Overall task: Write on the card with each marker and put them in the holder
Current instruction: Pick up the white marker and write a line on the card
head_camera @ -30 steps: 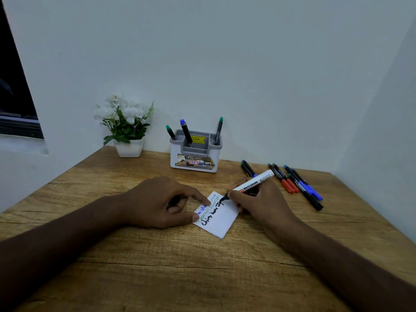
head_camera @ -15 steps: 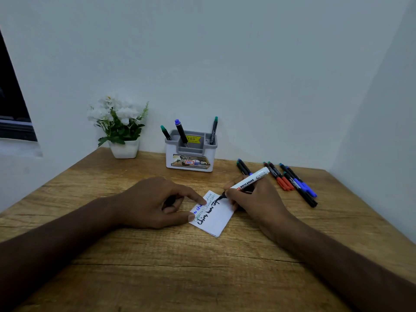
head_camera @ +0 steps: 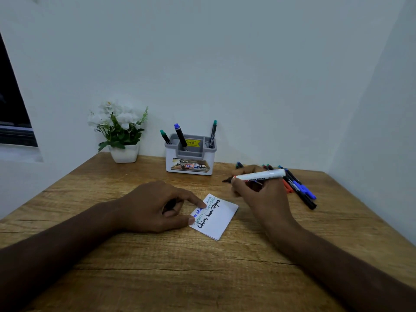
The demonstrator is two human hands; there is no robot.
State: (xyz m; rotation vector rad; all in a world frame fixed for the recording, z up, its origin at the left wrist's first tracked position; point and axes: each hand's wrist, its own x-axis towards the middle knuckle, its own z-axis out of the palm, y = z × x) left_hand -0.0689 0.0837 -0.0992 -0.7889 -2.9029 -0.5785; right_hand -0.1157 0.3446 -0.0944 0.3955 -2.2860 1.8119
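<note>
The right hand pinches the white marker, long axis nearly level, uncapped tip pointing frame-left toward the holder, which stands up and left of it, nearer this hand. The left hand presses fingertips on the card at centre, something dark tucked in its curled fingers, perhaps the cap.

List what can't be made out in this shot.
- Card writing: too small to read; left hand covers its start.
- Loose markers: count unclear, right hand hides some.
- Left hand: something dark under the fingers, unidentifiable.
</note>
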